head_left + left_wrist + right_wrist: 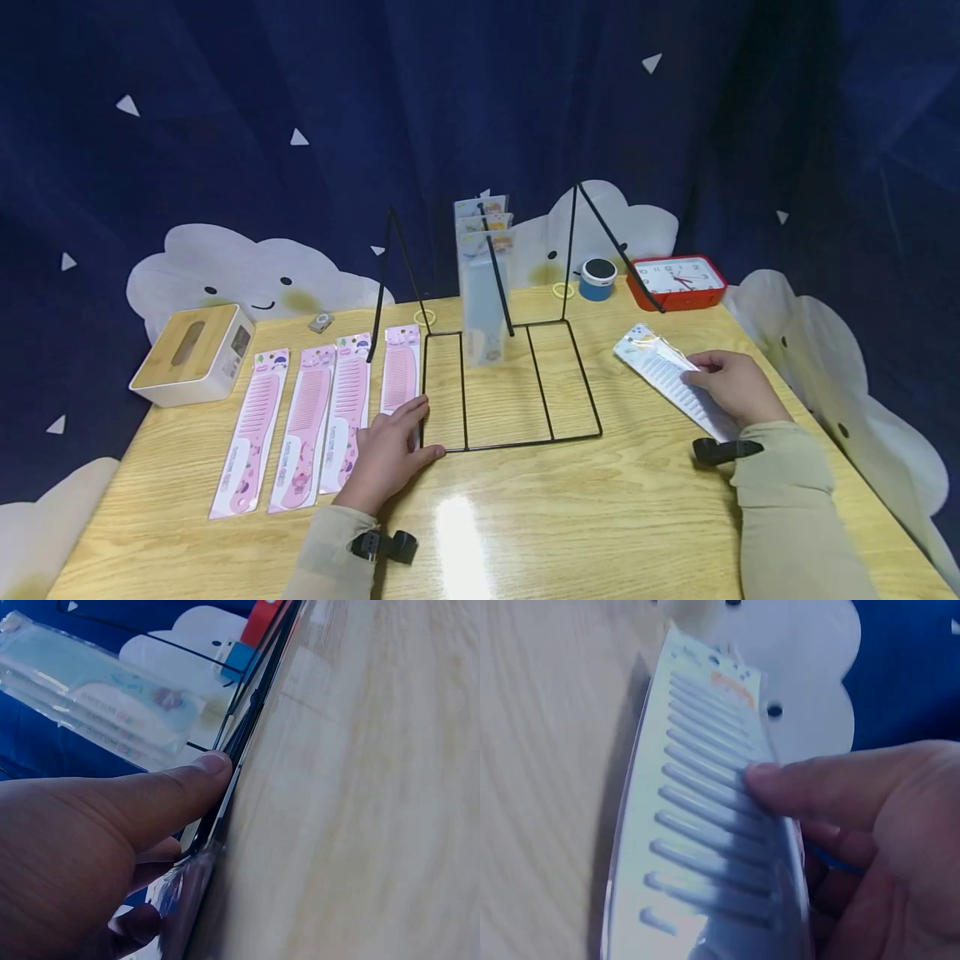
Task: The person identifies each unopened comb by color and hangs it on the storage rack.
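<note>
My right hand pinches a pale, wide-toothed comb in clear packaging at the table's right, thumb on the front and fingers behind. In the right wrist view, the packaged comb stands tilted up, its teeth facing the camera. A black wire rack stands mid-table; my left hand rests at its front left corner, thumb against the front rod and fingers along the left side. Several packaged pale blue combs hang on the rack's middle arm. Close by the left fingers lies a packaged pink comb, its lower end hidden.
More packaged pink combs lie in a row on the left. Behind them stand a tissue box and a small grey gadget. A blue round container and a red clock are at the back right, behind the rack's right arm.
</note>
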`<state>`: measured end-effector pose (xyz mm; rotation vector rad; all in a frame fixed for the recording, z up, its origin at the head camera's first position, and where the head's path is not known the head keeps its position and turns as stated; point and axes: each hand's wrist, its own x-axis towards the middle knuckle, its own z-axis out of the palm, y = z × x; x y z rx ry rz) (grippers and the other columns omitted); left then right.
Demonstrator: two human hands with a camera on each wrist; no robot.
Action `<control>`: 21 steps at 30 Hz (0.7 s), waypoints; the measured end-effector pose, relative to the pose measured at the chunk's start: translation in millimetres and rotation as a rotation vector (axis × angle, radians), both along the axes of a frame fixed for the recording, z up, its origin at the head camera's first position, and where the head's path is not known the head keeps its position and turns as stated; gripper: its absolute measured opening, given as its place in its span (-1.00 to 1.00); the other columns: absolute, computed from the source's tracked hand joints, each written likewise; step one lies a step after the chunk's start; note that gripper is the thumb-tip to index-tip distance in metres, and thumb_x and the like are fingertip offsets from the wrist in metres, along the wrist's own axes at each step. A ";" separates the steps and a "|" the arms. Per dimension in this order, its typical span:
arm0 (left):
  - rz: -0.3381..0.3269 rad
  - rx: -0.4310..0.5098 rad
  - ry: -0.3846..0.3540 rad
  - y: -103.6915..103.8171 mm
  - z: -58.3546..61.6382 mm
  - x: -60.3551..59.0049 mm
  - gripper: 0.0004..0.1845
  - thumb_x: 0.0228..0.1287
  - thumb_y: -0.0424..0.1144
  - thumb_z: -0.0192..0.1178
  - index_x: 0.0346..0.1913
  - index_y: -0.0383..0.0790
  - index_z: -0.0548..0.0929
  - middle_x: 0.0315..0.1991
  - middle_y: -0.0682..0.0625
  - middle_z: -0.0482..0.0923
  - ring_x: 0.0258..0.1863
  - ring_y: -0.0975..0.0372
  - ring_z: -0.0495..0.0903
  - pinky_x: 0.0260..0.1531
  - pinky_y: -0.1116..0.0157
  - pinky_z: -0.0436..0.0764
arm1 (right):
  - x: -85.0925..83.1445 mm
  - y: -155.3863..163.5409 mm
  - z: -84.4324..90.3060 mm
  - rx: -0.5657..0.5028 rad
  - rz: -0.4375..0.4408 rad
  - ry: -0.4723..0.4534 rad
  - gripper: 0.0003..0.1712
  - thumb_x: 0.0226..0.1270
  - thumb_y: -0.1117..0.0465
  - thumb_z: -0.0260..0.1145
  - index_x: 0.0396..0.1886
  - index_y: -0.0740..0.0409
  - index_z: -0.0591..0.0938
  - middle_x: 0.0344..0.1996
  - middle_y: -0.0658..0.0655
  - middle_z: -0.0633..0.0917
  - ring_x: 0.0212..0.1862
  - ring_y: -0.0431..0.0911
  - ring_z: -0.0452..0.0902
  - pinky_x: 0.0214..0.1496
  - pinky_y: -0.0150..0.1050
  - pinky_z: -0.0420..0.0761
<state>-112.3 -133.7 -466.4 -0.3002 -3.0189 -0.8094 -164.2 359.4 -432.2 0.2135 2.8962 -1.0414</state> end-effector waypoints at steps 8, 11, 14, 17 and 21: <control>0.002 -0.004 -0.009 -0.3 0.0 -0.3 -0.23 0.13 0.08 0.46 0.38 -0.15 0.52 0.46 0.08 0.36 -0.24 0.19 0.32 -0.18 0.08 0.21 | 5.4 -40.8 28.2 -0.009 0.078 0.090 -0.65 0.42 0.12 0.31 0.04 0.28 0.65 -0.13 0.25 0.68 -0.14 0.07 0.45 -0.14 -0.14 0.35; 0.001 0.000 -0.011 -0.1 0.6 -0.4 -0.23 0.12 0.08 0.46 0.38 -0.16 0.52 0.46 0.07 0.36 -0.25 0.19 0.31 -0.19 0.09 0.21 | 10.0 -51.5 39.1 -0.036 0.083 0.137 -0.69 0.43 0.13 0.30 0.02 0.24 0.67 -0.14 0.23 0.69 -0.14 0.06 0.45 -0.12 -0.15 0.35; -0.001 -0.002 -0.010 0.0 1.2 -0.4 -0.23 0.13 0.08 0.46 0.38 -0.16 0.52 0.46 0.07 0.36 -0.25 0.19 0.32 -0.18 0.08 0.21 | 15.1 -62.0 49.2 -0.079 0.092 0.182 -0.70 0.43 0.11 0.31 0.01 0.21 0.68 -0.16 0.20 0.70 -0.16 0.03 0.46 -0.16 -0.21 0.39; -0.001 -0.007 -0.014 -0.1 1.5 -0.3 -0.22 0.13 0.08 0.46 0.38 -0.16 0.52 0.46 0.07 0.35 -0.24 0.19 0.33 -0.17 0.06 0.22 | 20.9 -73.1 58.3 -0.128 0.107 0.215 -0.69 0.43 0.07 0.33 -0.01 0.18 0.69 -0.18 0.17 0.70 -0.19 -0.01 0.47 -0.23 -0.30 0.44; 0.001 -0.011 -0.017 -0.1 1.5 -0.5 -0.22 0.14 0.09 0.45 0.39 -0.15 0.51 0.46 0.07 0.35 -0.22 0.18 0.35 -0.16 0.05 0.23 | 30.0 -89.7 70.0 -0.215 0.136 0.257 -0.70 0.41 0.09 0.36 -0.02 0.20 0.68 -0.17 0.17 0.71 -0.23 -0.09 0.52 -0.28 -0.37 0.50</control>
